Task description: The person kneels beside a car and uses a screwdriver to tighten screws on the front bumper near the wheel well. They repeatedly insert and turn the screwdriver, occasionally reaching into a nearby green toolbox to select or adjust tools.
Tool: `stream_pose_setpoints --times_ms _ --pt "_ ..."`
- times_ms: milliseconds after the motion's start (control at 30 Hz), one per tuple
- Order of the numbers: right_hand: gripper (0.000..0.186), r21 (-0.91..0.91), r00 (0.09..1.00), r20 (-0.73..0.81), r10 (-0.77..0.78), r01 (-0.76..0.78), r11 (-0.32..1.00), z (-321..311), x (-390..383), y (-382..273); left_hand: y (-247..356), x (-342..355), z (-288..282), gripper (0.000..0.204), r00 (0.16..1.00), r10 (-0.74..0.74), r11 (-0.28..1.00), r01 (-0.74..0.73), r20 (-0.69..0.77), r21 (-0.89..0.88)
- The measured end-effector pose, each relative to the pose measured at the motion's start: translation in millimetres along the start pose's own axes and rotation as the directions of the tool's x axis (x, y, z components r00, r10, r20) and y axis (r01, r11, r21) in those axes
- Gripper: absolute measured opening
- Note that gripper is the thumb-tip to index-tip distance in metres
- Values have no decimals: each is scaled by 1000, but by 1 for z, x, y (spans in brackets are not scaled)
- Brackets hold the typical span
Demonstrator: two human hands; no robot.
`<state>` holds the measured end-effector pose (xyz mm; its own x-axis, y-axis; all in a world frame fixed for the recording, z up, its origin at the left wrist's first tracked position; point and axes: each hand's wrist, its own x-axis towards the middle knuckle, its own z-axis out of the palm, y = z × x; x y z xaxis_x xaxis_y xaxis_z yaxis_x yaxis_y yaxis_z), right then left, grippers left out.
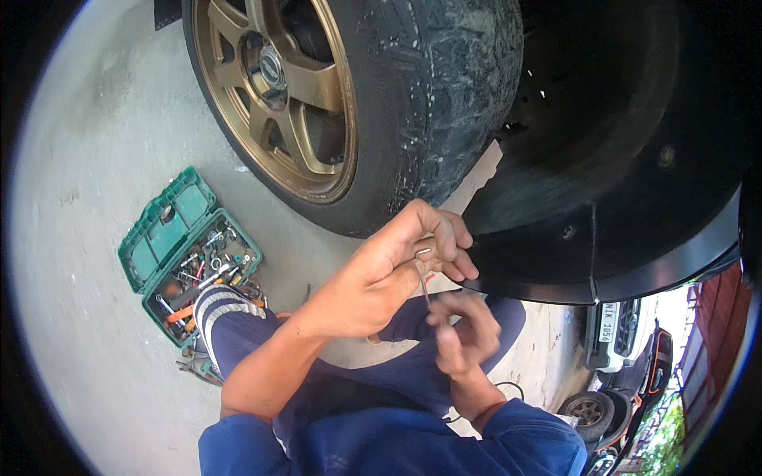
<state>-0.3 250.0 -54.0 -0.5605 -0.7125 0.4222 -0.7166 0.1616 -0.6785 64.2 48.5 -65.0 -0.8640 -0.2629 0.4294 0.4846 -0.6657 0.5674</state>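
Note:
My left hand (389, 278) has its fingers curled round a thin metal tool (424, 285), its bent end showing between the fingertips, beside the black wheel-arch edge (524, 285). Just below, my right hand (464, 337) is raised at the tool's lower end, fingers bent but smeared by motion; whether it grips the tool is unclear. Above my hands stands a car wheel with a bronze rim (317, 111) and a worn black tyre (440, 87).
An open green toolbox (163, 230) of mixed tools lies on the concrete floor (95, 333) at left, beside my striped shoe (218, 309). At right are a white parked vehicle (603, 357), a loose wheel (587, 416) and a black cable (512, 389).

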Motion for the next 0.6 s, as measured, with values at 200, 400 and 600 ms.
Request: stream_pose_setpoints --times_ms 200,400,600 --pt "16 185 984 164 63 -93 978 24 9 -3 3 -2 7 20 999 -42 997 42 2 -63" --pt "16 298 969 58 240 -246 922 24 5 -6 8 -1 -2 27 929 -317 880 363 -191 307" --pt "16 276 972 -39 230 -211 938 19 5 -1 -6 1 -11 22 945 -307 945 317 -112 83"
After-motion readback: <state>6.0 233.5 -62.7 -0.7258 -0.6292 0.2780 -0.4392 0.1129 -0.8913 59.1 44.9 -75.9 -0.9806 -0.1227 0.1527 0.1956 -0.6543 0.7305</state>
